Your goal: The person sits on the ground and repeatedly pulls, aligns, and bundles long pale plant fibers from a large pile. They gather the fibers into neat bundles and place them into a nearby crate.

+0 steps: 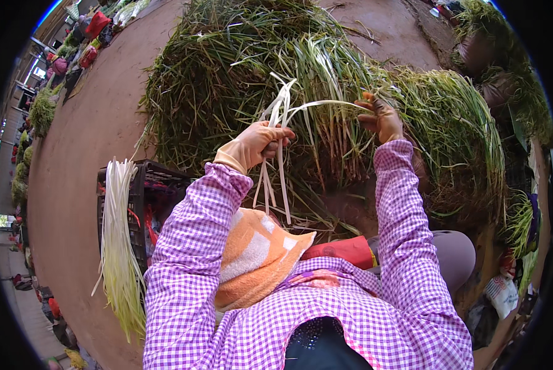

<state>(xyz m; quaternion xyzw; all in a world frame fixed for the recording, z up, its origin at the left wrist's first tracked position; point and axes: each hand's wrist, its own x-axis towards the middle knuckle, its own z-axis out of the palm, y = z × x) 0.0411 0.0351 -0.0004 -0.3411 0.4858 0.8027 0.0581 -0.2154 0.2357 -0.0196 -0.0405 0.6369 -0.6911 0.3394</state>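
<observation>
My left hand (268, 140), in what looks like a thin cream glove, grips a small bunch of pale, flat leaf stalks (283, 99), probably blanched chives. Their white ends stick up above the fist and several strands hang below it. One strand arches rightward to my right hand (382, 118), whose fingers appear to pinch its far end. Behind both hands lies a large heap of green leafy stalks (211, 78) with brown, root-like ends. At my left, a bundle of cleaned white-to-yellow stalks (119, 231) hangs over the edge of a black plastic crate (140, 208).
An orange and white towel (253, 259) covers my lap, beside a red packet (341, 252). A second green heap (447, 125) stands at the right. Bags and greens (503, 296) sit at the far right. More bundles and bags (89, 41) line the floor's left side.
</observation>
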